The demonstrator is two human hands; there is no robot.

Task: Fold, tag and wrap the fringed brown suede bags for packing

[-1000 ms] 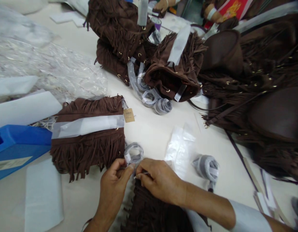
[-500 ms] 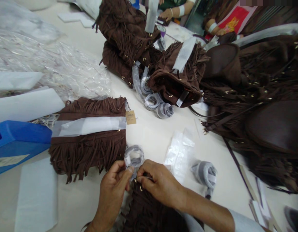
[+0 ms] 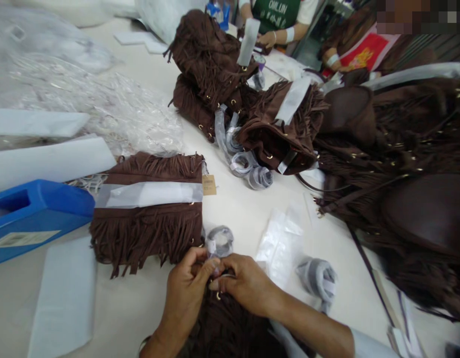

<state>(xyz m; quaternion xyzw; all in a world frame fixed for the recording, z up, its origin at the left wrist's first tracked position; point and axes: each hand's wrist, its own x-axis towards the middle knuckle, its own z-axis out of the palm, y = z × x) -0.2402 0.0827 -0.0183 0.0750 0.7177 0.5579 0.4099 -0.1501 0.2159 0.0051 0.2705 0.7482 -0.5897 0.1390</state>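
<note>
At the near edge, a dark brown fringed bag [image 3: 233, 323] with small gold rings lies under my hands. My left hand [image 3: 191, 286] is closed, thumb and fingers pinching the plastic-wrapped strap near the bag's top edge. A coil of that wrapped strap [image 3: 220, 240] rests just beyond the fingertips. My right hand [image 3: 245, 283] pinches close beside it, at the bag's edge by a gold ring; what lies between its fingers is hidden. Just left, a second brown fringed bag [image 3: 151, 209] lies flat with a white wrapped band across it and a tan tag [image 3: 209, 185].
A blue holder [image 3: 43, 214] and white paper sheets [image 3: 66, 293] lie left, with clear plastic bags [image 3: 133, 114] behind. More fringed bags [image 3: 282, 124] are piled at the back and right. Clear sleeves [image 3: 280, 243] and another wrapped strap coil [image 3: 317, 278] lie right. Co-workers' hands [image 3: 269, 39] show beyond.
The view has shifted slightly, so the table's things sit a little further right and mostly lower. Both hands keep pinching at the bag's edge, now closer together.
</note>
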